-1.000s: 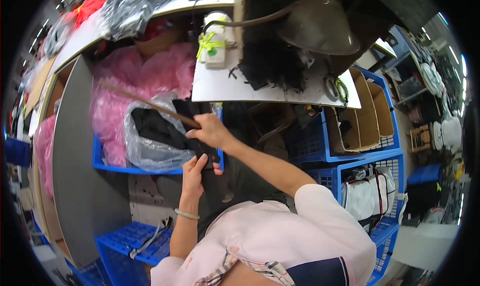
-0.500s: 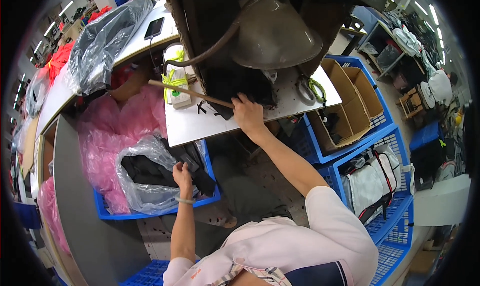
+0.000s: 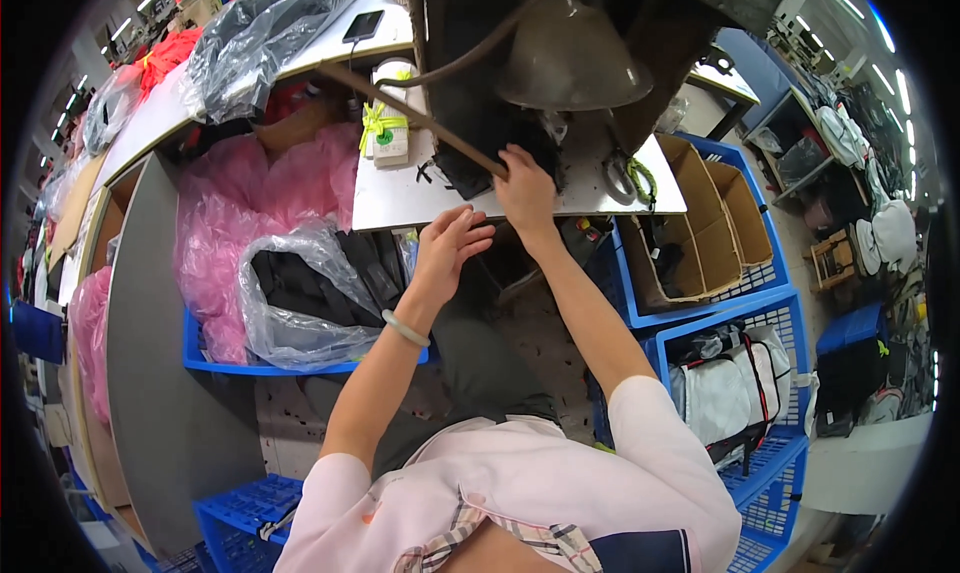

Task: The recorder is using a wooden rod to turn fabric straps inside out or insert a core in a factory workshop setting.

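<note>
My right hand (image 3: 525,188) grips the near end of a long brown wooden stick (image 3: 412,116) that runs up and left across a small grey work table (image 3: 400,205). The hand sits against a pile of black fabric (image 3: 470,143) under a grey metal lamp shade (image 3: 570,58). My left hand (image 3: 448,248) hovers open just below the table's front edge, fingers spread, holding nothing. A pale bangle (image 3: 403,327) rings its wrist.
A blue crate (image 3: 215,358) at left holds black cloth in a clear bag (image 3: 300,293) and pink bags (image 3: 225,218). A white box tied with a yellow-green ribbon (image 3: 385,123) and scissors (image 3: 625,178) lie on the table. Cardboard boxes (image 3: 720,213) and blue crates (image 3: 745,318) stand at right.
My left hand rose from the bagged black cloth in the blue crate to the table's front edge. My right hand with the stick stayed at the black fabric under the lamp.
</note>
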`<move>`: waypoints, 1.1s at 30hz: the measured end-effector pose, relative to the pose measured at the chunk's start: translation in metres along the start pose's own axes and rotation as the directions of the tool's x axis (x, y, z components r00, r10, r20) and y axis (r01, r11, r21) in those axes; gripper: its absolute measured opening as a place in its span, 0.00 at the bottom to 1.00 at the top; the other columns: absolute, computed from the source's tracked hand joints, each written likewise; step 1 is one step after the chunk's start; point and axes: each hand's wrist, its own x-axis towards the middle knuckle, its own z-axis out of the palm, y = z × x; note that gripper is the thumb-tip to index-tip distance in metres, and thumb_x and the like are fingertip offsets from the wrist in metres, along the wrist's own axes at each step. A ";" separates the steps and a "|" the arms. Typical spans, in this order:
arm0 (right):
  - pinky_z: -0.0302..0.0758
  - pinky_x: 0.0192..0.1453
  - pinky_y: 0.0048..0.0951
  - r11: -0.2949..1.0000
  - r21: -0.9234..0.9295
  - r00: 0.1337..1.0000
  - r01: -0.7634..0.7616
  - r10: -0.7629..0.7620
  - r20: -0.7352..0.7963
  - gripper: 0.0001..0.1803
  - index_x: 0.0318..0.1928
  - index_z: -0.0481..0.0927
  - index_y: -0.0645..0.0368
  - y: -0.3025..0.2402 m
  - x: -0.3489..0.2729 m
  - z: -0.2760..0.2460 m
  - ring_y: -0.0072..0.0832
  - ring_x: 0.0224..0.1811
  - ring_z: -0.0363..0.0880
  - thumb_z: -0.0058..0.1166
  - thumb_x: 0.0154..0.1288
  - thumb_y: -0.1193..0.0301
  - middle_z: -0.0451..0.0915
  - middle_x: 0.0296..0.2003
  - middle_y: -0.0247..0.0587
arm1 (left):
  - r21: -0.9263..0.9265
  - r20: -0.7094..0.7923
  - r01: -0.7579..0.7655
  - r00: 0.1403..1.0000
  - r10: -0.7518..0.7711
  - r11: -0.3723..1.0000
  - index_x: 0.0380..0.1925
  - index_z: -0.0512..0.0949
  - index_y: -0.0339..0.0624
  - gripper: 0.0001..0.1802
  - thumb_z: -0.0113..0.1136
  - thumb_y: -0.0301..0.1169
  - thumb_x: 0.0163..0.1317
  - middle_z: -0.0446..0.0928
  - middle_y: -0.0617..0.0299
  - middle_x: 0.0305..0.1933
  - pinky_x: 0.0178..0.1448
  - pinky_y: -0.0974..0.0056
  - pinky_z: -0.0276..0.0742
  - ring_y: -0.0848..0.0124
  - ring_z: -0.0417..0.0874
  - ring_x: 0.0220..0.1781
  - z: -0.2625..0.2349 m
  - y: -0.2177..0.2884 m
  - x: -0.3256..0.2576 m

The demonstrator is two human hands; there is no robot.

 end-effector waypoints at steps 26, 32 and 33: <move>0.51 0.14 0.16 -0.001 0.675 0.650 -0.738 0.272 0.710 0.06 0.33 0.78 0.64 -0.051 -0.047 -0.142 0.12 0.11 0.61 0.62 0.54 0.80 0.71 0.17 0.29 | -0.151 -0.021 0.178 0.983 -0.183 0.972 0.30 0.79 0.36 0.09 0.60 0.32 0.61 0.80 0.59 0.29 0.30 0.71 0.82 0.75 0.80 0.27 0.047 0.032 -0.055; 0.52 0.14 0.13 -0.122 0.724 0.663 -0.678 0.324 0.675 0.18 0.47 0.79 0.63 -0.057 -0.050 -0.159 0.10 0.13 0.62 0.59 0.53 0.83 0.76 0.24 0.31 | -0.385 0.038 0.366 0.923 -0.382 0.847 0.33 0.77 0.33 0.11 0.59 0.33 0.62 0.80 0.56 0.31 0.32 0.71 0.85 0.70 0.82 0.27 0.043 0.014 -0.054; 0.53 0.14 0.12 -0.147 0.729 0.658 -0.669 0.339 0.672 0.21 0.50 0.78 0.62 -0.057 -0.052 -0.162 0.10 0.13 0.62 0.58 0.52 0.84 0.77 0.26 0.31 | -0.412 0.081 0.399 0.912 -0.403 0.819 0.33 0.77 0.32 0.11 0.58 0.32 0.62 0.80 0.54 0.31 0.32 0.71 0.86 0.66 0.83 0.27 0.046 0.012 -0.055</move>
